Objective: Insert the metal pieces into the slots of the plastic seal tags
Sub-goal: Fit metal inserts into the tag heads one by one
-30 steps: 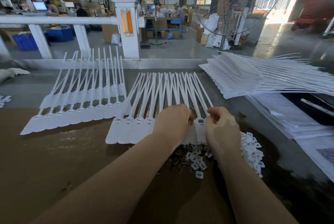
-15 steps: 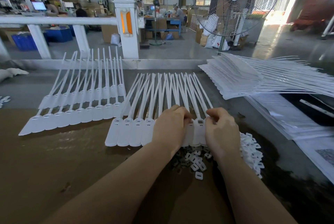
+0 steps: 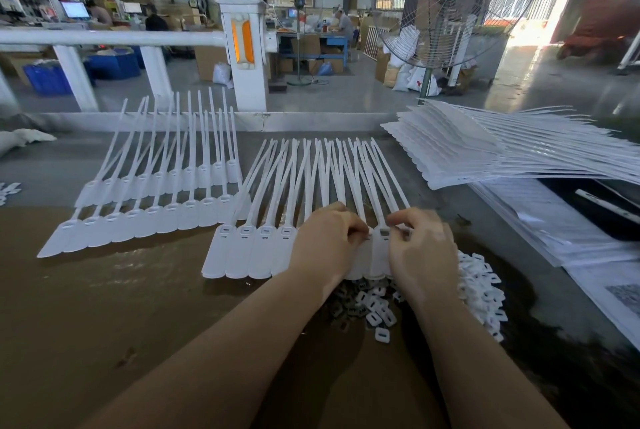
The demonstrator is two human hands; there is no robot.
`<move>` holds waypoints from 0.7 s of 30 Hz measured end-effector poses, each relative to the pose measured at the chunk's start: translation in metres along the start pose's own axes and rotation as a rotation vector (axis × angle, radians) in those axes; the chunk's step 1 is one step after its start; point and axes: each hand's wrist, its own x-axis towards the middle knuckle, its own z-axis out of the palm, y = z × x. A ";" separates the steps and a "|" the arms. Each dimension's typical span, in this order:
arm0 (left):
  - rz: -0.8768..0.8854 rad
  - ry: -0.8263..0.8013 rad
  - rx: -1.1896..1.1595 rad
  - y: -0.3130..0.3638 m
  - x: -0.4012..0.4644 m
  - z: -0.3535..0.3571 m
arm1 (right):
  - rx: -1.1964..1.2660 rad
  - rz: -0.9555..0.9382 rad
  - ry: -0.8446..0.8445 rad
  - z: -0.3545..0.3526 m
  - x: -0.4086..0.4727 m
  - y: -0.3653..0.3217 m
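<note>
Right hand [image 3: 420, 248]: your fingers curl over the head of a tag in the near row of tags [image 3: 263, 241], seemingly pinching a small piece, too hidden to be sure.
Left hand [image 3: 327, 241]: your fingers curl down on the neighbouring tag heads, steadying them.
Slot [image 3: 383, 231]: it lies at 9 o'clock, just beside your right fingertips; the tag's long axis runs 12 to 6.
Pieces [image 3: 374, 311]: they are heaped on the counter [image 3: 104, 307] at 6 o'clock, under your wrists.
Nearer: your right hand.
</note>
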 end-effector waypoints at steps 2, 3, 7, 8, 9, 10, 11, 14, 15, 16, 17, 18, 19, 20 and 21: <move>0.046 0.001 0.044 0.000 -0.002 0.000 | -0.002 -0.012 -0.004 0.000 0.000 0.000; 0.072 0.006 0.057 0.000 -0.003 0.000 | 0.000 -0.016 -0.007 0.001 -0.001 0.001; 0.138 0.013 0.104 0.001 -0.007 0.000 | 0.009 -0.029 -0.008 0.002 -0.001 0.002; 0.150 0.016 0.119 0.001 -0.007 0.000 | 0.018 -0.032 -0.002 0.003 -0.001 0.002; 0.165 0.013 0.137 0.001 -0.008 0.000 | 0.025 -0.035 0.002 0.003 -0.001 0.002; 0.182 0.003 0.160 0.000 -0.008 0.000 | 0.028 -0.036 0.004 0.003 -0.001 0.002; 0.201 -0.014 0.192 -0.001 -0.009 0.001 | 0.026 -0.037 0.004 0.003 -0.001 0.003; 0.234 -0.066 0.290 -0.003 -0.008 0.001 | 0.020 -0.040 0.001 0.004 0.000 0.003; 0.239 -0.077 0.320 -0.003 -0.007 0.001 | 0.018 -0.042 0.001 0.004 0.000 0.003; 0.243 -0.083 0.347 -0.002 -0.007 0.002 | 0.016 -0.044 0.001 0.004 0.000 0.003; 0.246 -0.082 0.367 -0.002 -0.007 0.002 | 0.015 -0.046 0.002 0.004 0.000 0.003; 0.246 -0.079 0.379 -0.001 -0.007 0.003 | 0.015 -0.048 0.003 0.004 0.000 0.004; 0.243 -0.077 0.385 -0.001 -0.007 0.004 | 0.013 -0.048 0.003 0.003 0.000 0.004; 0.238 -0.077 0.387 0.000 -0.007 0.004 | 0.010 -0.047 0.003 0.003 0.000 0.004; 0.230 -0.077 0.387 0.000 -0.007 0.005 | 0.008 -0.048 0.003 0.003 0.000 0.004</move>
